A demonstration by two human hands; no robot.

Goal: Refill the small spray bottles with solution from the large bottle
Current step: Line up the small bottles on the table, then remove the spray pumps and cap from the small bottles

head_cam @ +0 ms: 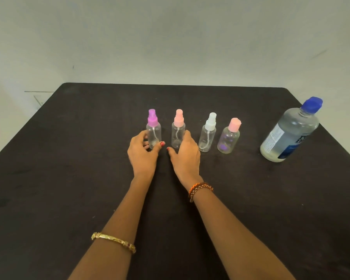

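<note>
Open black table (69, 178) around four close-set small bottles (207, 134); large bottle (289, 132) well apart.

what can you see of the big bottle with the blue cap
The large bottle stands upright at the right side of the black table, apart from the row of small bottles. It looks like clear plastic with a blue cap, which is on. A white and blue label wraps its lower body; the print is too blurred to read. Clear liquid seems to fill most of it. Neither hand touches it.
</note>
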